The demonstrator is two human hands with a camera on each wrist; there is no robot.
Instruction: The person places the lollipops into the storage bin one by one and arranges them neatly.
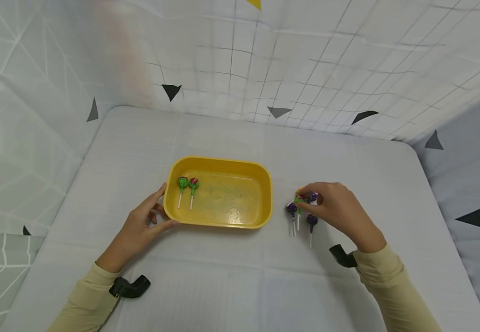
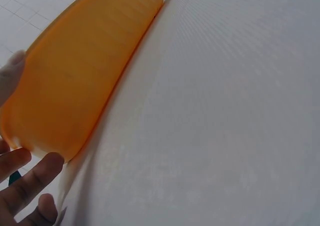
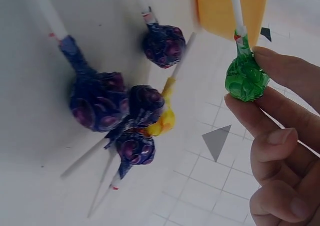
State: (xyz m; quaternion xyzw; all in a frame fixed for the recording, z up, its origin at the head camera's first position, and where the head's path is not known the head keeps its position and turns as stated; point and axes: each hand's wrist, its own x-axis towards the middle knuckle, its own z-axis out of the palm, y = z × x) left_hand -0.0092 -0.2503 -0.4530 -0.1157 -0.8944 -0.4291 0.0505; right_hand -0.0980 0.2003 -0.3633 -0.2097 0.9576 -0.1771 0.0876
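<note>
My right hand pinches a green-wrapped lollipop by its candy head between thumb and fingertips, its white stick pointing away from the palm. Close beside it lie several purple-wrapped lollipops and a yellow one, some overlapping. My left hand holds the left front corner of a yellow tray, thumb at the front rim and fingers along the left end. Inside the tray, at its left, two green lollipops lie side by side, sticks toward me.
The white-covered table has a back edge against a white gridded sheet with dark triangles. Pale sheets hang at both sides. Each wrist wears a black camera mount.
</note>
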